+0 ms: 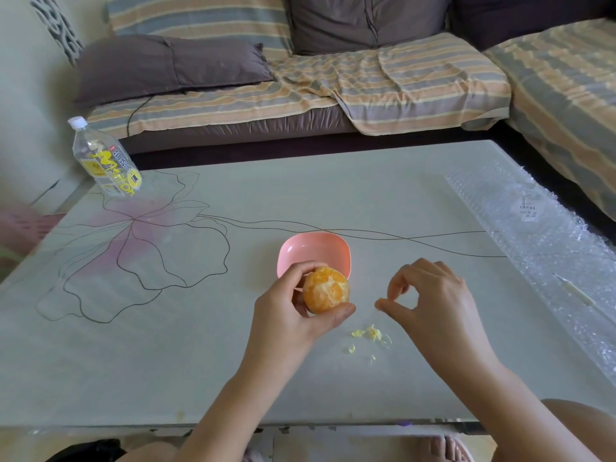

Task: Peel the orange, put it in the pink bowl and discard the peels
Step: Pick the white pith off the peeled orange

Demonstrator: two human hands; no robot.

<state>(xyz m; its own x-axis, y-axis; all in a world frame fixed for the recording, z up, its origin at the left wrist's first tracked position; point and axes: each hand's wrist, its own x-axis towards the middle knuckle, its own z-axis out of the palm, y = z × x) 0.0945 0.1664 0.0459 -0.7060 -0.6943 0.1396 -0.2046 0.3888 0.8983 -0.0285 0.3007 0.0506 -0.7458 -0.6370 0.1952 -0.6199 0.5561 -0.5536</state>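
Note:
My left hand grips a peeled orange between thumb and fingers, just in front of the pink bowl. The bowl holds nothing and stands on the glass table. My right hand hovers to the right of the orange, thumb and forefinger pinched together on what looks like a tiny shred of pith. Small pale scraps of pith lie on the table below and between my hands.
A clear plastic bottle with a yellow label stands at the table's far left corner. Bubble wrap covers the right side of the table. A striped sofa with cushions runs behind the table.

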